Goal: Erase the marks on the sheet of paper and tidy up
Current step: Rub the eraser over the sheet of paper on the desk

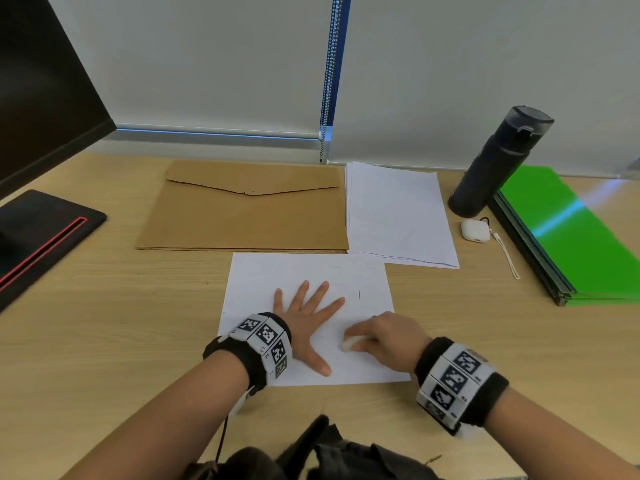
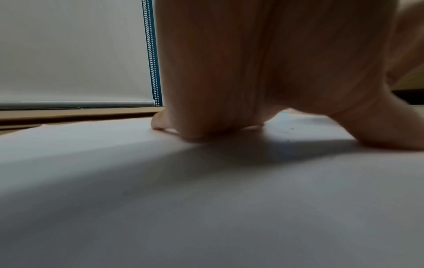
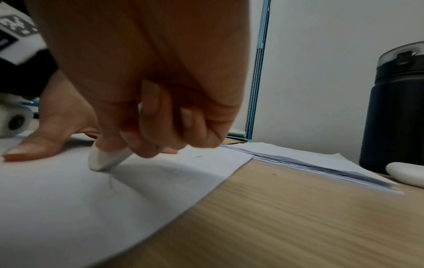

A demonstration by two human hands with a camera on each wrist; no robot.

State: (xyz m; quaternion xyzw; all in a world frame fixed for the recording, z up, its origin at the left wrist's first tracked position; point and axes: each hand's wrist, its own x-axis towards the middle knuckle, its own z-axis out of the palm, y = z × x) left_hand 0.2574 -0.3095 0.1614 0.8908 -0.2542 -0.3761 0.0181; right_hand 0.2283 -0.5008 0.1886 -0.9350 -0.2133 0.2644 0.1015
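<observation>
Sheet of paper (image 1: 360, 271) lies near the desk's (image 1: 104, 341) front edge, left hand (image 1: 304, 323) spread flat pinning it, right hand (image 1: 384, 337) pinching a white eraser (image 1: 347, 344) tip-down on the sheet — hard strokes toward the unpinned right edge could crumple or tear it — faint marks (image 3: 112, 183) remain.

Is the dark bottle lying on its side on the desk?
No, the dark bottle stands upright on the desk, beside the green folders and behind the white earbud case.
</observation>
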